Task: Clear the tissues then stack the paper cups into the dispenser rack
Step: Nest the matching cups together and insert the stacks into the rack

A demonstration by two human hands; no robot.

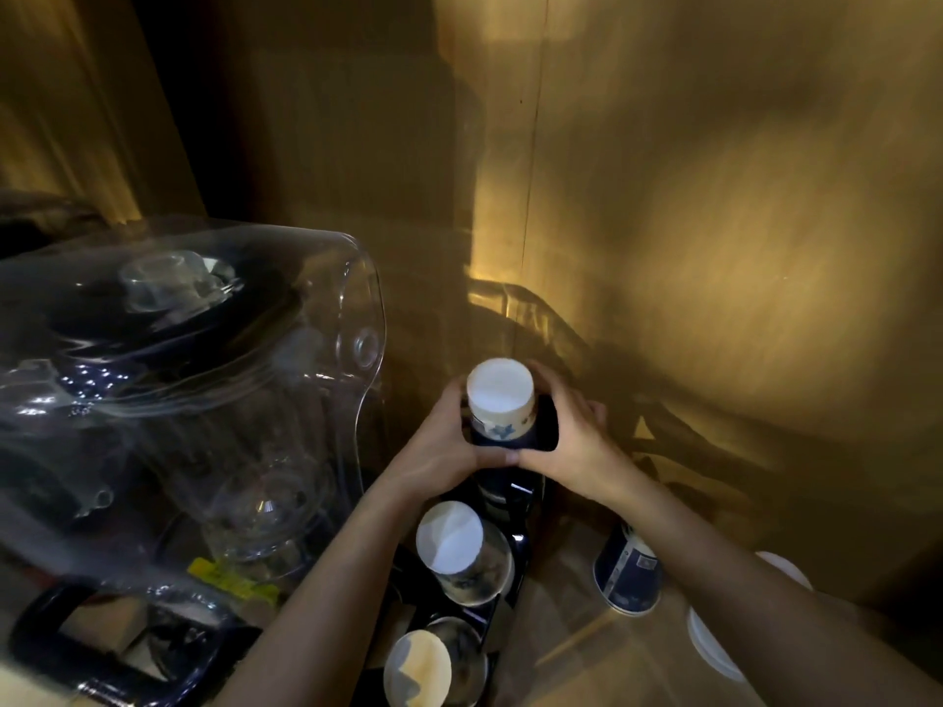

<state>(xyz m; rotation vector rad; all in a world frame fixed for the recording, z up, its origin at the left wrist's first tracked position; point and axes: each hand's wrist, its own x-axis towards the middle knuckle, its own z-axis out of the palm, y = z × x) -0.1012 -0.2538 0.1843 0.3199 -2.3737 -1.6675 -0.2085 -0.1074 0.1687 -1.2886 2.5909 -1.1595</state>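
Observation:
An upside-down paper cup [500, 395] with a white base and blue print sits at the far slot of a dark dispenser rack [520, 540]. My left hand [439, 441] and my right hand [566, 441] wrap around the cup's lower part from both sides, thumbs meeting in front. Two more upside-down cups stand in nearer slots, one in the middle [449, 543] and one at the bottom edge [417, 668], each inside a clear sleeve. Another blue paper cup [628, 574] stands upside down on the surface right of the rack, partly behind my right forearm. No tissues are visible.
A large clear plastic cover [214, 380] over glassware [265, 507] fills the left side, close to my left arm. White lids or plates [712, 642] lie at the right, partly hidden by my right arm. Wooden walls close the corner behind the rack.

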